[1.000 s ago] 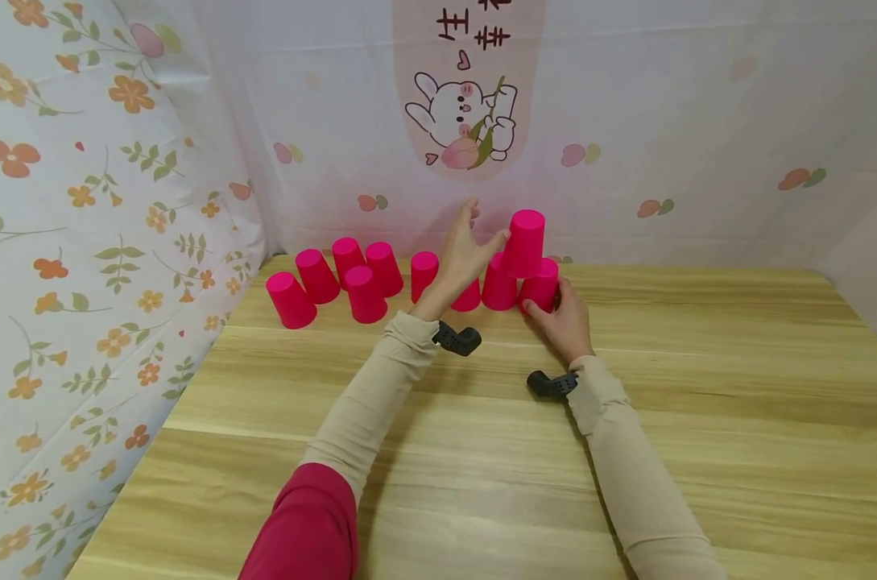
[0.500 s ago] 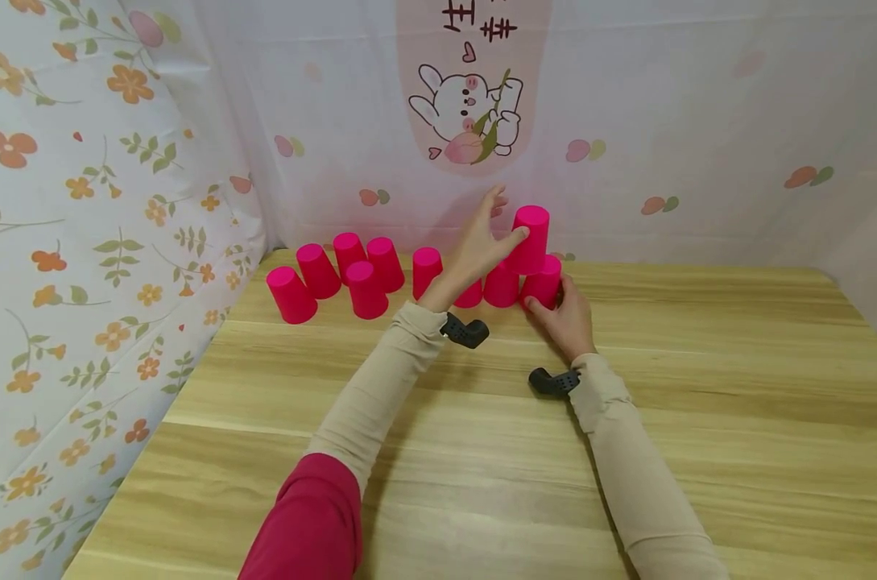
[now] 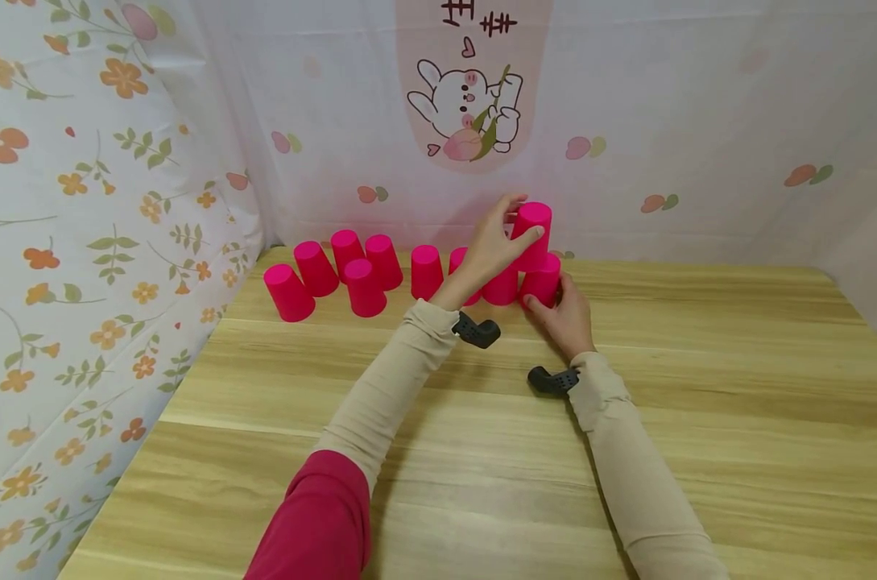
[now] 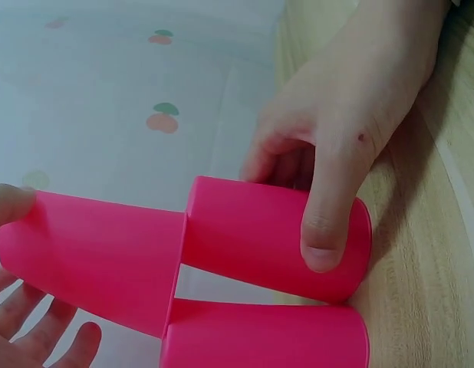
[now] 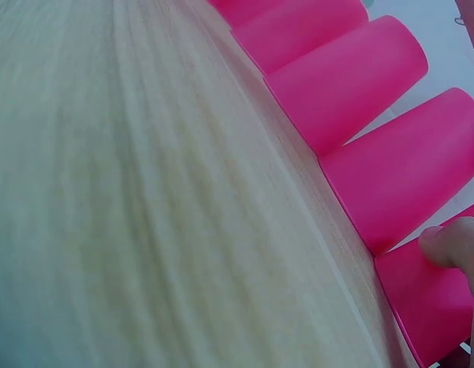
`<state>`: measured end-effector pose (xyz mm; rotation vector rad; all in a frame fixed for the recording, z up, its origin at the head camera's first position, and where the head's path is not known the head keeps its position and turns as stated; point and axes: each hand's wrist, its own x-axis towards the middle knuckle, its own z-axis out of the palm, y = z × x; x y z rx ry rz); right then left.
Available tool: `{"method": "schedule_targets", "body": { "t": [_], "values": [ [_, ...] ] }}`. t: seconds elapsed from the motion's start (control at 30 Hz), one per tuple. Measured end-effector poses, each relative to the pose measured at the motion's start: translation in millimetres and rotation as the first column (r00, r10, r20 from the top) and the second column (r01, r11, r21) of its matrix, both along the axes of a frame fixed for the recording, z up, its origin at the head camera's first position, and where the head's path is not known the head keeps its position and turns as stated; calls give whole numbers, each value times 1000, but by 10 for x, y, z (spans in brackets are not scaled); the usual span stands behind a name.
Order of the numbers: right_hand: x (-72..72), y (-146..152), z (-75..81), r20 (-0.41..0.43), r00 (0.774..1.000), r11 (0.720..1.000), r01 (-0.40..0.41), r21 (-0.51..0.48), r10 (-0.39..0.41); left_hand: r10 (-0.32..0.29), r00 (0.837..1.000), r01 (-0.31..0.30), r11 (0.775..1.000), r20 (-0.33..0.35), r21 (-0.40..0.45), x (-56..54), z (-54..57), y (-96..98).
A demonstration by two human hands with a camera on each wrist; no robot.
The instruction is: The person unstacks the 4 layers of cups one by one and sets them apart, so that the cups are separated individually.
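An upside-down pink cup (image 3: 534, 229) stands across the tops of two neighbouring cups at the right end of a row. My left hand (image 3: 494, 246) holds this upper cup, thumb on its near side and fingers on the other. In the left wrist view, the left fingers (image 4: 37, 330) lie along the cup near its base. My right hand (image 3: 567, 318) grips the lower right cup (image 3: 542, 280) with its thumb in front. Beside it stands the other supporting cup (image 3: 499, 287), partly covered by the left hand and the upper cup.
Further left in the row are two more cups, one a pink cup (image 3: 427, 272) and one partly behind the left forearm. Several pink cups (image 3: 366, 288) cluster at the table's back left. A white patterned cloth (image 3: 626, 105) hangs behind the wooden table (image 3: 699, 387).
My left hand has shifted right and its fingers have come in around the upper cup. That cup looks about the same place on the two below. The right hand keeps its grip.
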<state>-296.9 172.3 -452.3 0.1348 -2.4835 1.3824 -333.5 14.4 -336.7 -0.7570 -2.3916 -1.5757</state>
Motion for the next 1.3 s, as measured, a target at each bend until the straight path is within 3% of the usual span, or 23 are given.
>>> {"method": "schedule_targets", "body": {
  "t": [0.37,0.6,0.83,1.17,1.3],
  "values": [
    [-21,1,-19,-12,1000,1000,0,17,0,0,1000,2,998,-29,70,39,29,-35],
    [-19,1,-19,-15,1000,1000,4,21,-4,8,999,-3,994,-51,113,121,77,-98],
    [-24,5,-45,-13,1000,1000,0,23,1,20,999,-14,990,-38,140,274,91,-213],
    [-23,7,-39,-4,1000,1000,1,20,-1,53,998,-48,990,-35,133,371,31,-398],
    [-16,4,-15,-2,1000,1000,1,11,-1,62,996,-54,991,-69,119,387,-8,-434]
  ]
}}
